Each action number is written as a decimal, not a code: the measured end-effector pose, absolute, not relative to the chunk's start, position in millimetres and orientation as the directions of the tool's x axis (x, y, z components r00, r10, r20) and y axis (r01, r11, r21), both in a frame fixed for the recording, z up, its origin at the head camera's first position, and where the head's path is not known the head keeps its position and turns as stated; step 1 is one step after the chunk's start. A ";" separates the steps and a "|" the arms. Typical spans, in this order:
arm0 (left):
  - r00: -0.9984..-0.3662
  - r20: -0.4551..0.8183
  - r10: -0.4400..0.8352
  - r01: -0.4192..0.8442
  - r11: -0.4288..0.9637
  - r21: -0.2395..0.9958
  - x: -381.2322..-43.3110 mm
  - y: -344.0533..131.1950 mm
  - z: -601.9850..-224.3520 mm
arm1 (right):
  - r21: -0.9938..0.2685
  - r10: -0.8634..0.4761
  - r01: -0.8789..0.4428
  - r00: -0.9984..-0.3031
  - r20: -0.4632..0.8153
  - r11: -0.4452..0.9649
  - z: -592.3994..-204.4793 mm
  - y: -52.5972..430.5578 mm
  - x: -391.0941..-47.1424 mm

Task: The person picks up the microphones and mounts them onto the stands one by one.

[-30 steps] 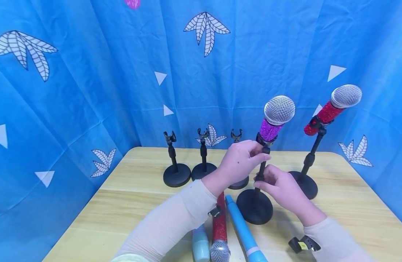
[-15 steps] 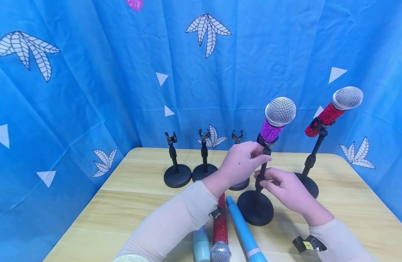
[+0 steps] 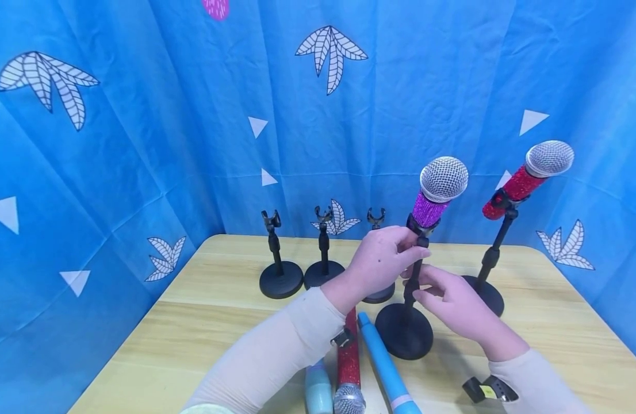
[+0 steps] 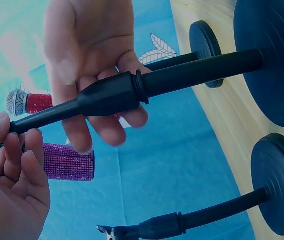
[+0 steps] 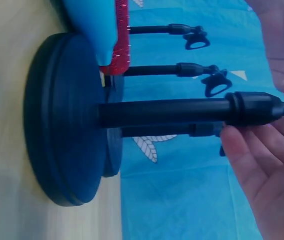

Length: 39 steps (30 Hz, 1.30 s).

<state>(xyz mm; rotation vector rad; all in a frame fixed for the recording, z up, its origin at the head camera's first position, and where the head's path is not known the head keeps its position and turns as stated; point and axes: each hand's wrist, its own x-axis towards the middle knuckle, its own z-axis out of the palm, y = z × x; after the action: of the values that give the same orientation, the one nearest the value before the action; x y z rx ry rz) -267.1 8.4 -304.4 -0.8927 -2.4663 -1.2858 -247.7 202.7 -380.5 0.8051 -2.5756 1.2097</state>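
A purple glittery microphone [image 3: 429, 210] with a silver mesh head sits tilted in the clip of a black microphone stand [image 3: 405, 333]. My left hand [image 3: 381, 256] pinches the thin upper pole just under the clip, thumb against fingers. Lower down, my right hand [image 3: 455, 300] is at the collar of the same pole. Its fingers [image 4: 109, 131] lie loosely extended behind the collar in the left wrist view, with the thumb lifted off it. The stand's round base [image 5: 66, 120] stands on the table.
Another stand [image 3: 491, 259], at right, carries a red microphone [image 3: 522, 183]. Three stands, including the leftmost stand [image 3: 280, 279], have bare clips at the back. A red microphone [image 3: 348, 359], a blue microphone [image 3: 385, 368] and a pale teal object [image 3: 318, 388] lie in front.
My right hand has loosened, its thumb shifting right off the collar. The left hand keeps its pinch, and the purple microphone and its stand stay in place.
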 end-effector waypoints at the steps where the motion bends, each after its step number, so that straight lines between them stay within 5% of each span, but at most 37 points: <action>1: -0.792 0.449 0.413 0.605 0.433 0.668 -267.2 8.4 -304.8 | -0.650 -0.406 -0.555 -0.829 0.384 0.519 -380.4 203.6 -247.7; 14: -0.775 0.482 0.408 0.631 0.471 0.617 -266.9 9.8 -306.9 | -0.689 -0.290 -0.435 -0.900 0.324 0.579 -387.4 199.3 -246.2; 24: -0.791 0.457 0.406 0.608 0.442 0.660 -266.5 9.8 -307.3 | -0.629 -0.410 -0.560 -0.827 0.385 0.539 -388.0 201.4 -248.2; 31: -0.767 0.499 0.404 0.642 0.461 0.612 -268.3 8.6 -306.1 | -0.663 -0.294 -0.428 -0.904 0.311 0.614 -386.1 198.8 -246.7; 39: -0.796 0.449 0.405 0.599 0.429 0.676 -268.0 8.1 -305.0 | -0.623 -0.404 -0.567 -0.823 0.400 0.539 -385.5 201.8 -250.1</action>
<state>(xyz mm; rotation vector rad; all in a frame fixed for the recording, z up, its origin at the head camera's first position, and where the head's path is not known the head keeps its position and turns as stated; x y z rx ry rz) -268.0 8.1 -305.0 -0.8803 -2.4630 -1.3011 -250.1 201.8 -385.5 0.8217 -2.5682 1.1528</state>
